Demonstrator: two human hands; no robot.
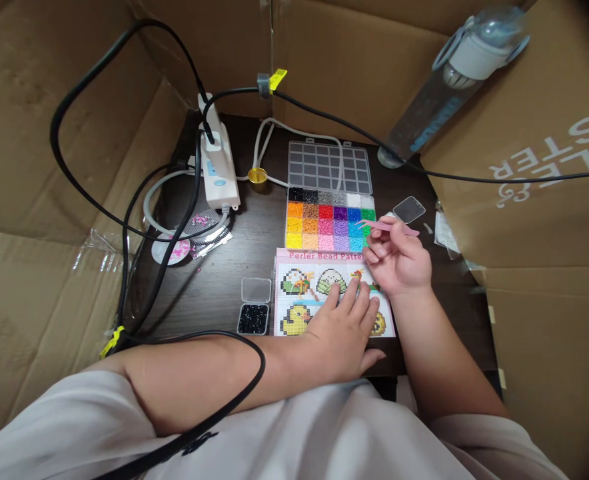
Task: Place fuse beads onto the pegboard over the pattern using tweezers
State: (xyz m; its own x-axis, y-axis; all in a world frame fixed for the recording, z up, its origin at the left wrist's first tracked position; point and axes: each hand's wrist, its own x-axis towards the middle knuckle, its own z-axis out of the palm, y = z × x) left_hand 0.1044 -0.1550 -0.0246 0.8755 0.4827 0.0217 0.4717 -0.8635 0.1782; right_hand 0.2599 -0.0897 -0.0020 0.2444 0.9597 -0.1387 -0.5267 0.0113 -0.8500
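One dark worktop (pixel 214 280): it spread beneath the pattern sheet and past both its sides.
Clear bottle (pixel 434 113): it stood beyond the pattern sheet, off to the right.
White power strip (pixel 222 190): it lay beyond the pattern sheet on the left, with plugs fitted.
Bead case (pixel 324 189): its lid was folded back, and its bright compartments sat just beyond the pattern sheet.
Pattern sheet (pixel 312 303): it lay flat, partly covered by the left hand.
Left hand (pixel 347 327): it rested palm down on the pattern sheet, fingers spread, grip unclosed.
Right hand (pixel 399 260): its grip pinched the tweezers above the pattern sheet's far right corner.
Pink tweezers (pixel 377 226): their tips pointed left over the bead case; contact was unclear.
Small box (pixel 256 290): lid raised, it held black beads (pixel 253 319) just left of the pattern sheet.
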